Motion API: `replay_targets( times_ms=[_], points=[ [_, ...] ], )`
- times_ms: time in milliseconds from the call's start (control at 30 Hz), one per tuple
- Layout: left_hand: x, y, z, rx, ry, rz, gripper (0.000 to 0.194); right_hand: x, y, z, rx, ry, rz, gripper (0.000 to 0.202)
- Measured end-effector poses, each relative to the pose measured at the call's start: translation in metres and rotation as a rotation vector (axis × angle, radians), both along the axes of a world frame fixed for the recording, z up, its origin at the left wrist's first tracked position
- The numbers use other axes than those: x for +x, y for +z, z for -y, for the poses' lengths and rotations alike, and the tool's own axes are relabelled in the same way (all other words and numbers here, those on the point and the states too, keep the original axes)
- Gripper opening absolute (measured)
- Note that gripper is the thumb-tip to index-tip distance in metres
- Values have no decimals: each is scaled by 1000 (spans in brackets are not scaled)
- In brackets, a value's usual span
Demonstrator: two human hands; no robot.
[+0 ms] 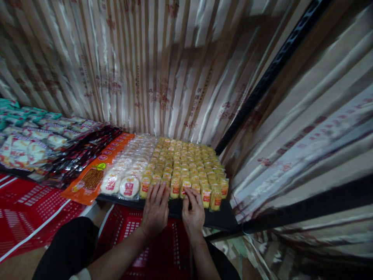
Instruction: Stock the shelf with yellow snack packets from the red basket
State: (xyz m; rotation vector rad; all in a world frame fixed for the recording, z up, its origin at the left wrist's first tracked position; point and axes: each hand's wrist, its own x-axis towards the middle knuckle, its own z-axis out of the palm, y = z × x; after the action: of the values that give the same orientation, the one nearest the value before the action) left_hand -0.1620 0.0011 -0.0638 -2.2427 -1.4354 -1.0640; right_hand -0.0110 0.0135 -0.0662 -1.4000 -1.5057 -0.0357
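Rows of small yellow wrapped cakes (175,165) with red-and-white labels stand packed together on a black shelf (220,219). My left hand (156,206) lies over the front edge of these rows, its fingers stretched out and resting on the packets. To its right, my right hand (194,216) has its fingertips against the front packets, thumb apart from the bent fingers; no packet shows within its grasp. Round white wrapped biscuits (129,186) with red labels lie in overlapping rows just left of the yellow packets.
An orange snack bag (89,181), dark glossy packets (78,153), white packets (26,149) and green packets (10,111) continue leftward. Red baskets (131,223) sit below the shelf. Pleated printed sheeting (140,70) hangs behind, and a black slanted post (262,83) rises at the right.
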Motion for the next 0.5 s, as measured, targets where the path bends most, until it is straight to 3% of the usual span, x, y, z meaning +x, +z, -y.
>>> replay_targets(
  times_ms=[167, 500],
  points=[
    [-16, -3, 5, -69, 168, 6, 54, -3, 3, -1, 32, -5, 20, 28],
    [-14, -7, -1, -100, 115, -56, 57, -4, 3, -5, 62, -20, 50, 24]
  ],
)
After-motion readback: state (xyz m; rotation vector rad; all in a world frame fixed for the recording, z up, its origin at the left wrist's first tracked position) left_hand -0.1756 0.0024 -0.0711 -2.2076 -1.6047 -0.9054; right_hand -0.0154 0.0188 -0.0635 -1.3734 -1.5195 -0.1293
